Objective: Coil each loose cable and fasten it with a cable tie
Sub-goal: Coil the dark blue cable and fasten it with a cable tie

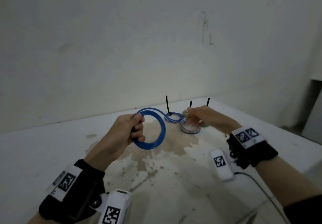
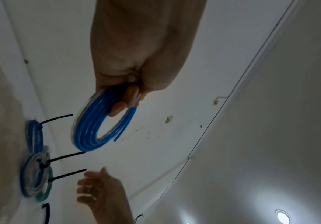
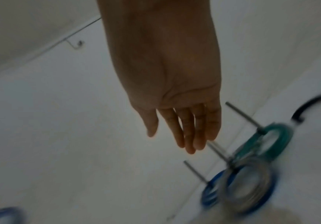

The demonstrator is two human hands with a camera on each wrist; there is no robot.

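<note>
Head view: left hand grasps coiled blue cable; right hand, fingers straight and released, above tied coils beyond it

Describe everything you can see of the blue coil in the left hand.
The blue coil is thin, glossy, plastic-looking cable wound into several round loops, with a paler strand along its outer edge in the left wrist view. The left hand grips one side, fingers curled through the ring, holding it upright above the table. One cut end sticks out loose. No tie is visible on it, and nothing else touches it.
</note>
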